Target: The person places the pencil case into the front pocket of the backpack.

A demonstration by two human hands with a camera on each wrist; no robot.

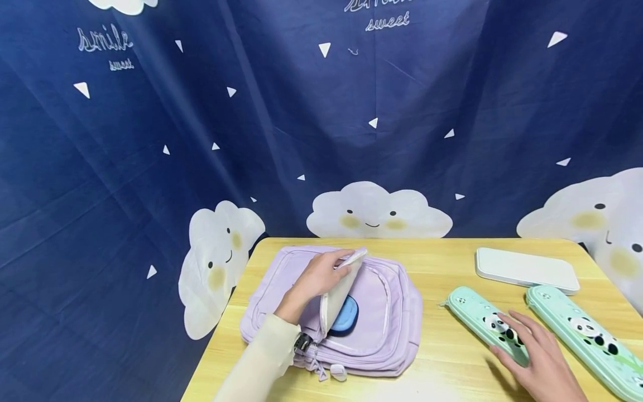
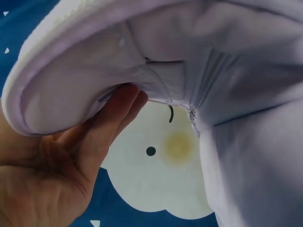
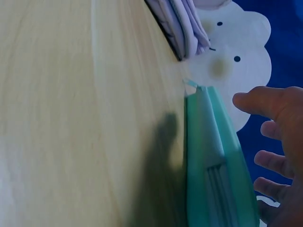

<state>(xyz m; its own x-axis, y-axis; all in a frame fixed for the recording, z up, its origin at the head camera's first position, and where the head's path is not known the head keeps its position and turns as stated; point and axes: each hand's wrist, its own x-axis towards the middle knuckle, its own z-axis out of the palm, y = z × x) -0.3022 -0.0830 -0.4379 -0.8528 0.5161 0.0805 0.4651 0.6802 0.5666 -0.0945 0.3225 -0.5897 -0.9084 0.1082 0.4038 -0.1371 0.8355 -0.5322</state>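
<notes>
A light purple backpack [image 1: 402, 318] lies on the table with its front pocket unzipped. My left hand [image 1: 318, 273] holds the pocket's raised flap [image 1: 341, 290] near its upper edge. In the left wrist view, the fingers of that hand [image 2: 66, 175] lie against the flap's inner lining [image 2: 61, 90]. Inside the pocket sits a blue rounded case [image 1: 346, 314], partly covered by the flap. My right hand [image 1: 542, 357] is spread over a mint-green panda pencil case [image 1: 469, 306]. Its thumb and fingers stand apart above the case in the right wrist view.
A second mint panda pencil case [image 1: 562, 308] lies further right. Behind both rests a white flat box [image 1: 527, 268]. Zipper charms [image 1: 321, 369] hang at the backpack's near side. A dark blue cloud-print curtain [image 1: 281, 111] hangs behind the wooden table [image 1: 427, 248].
</notes>
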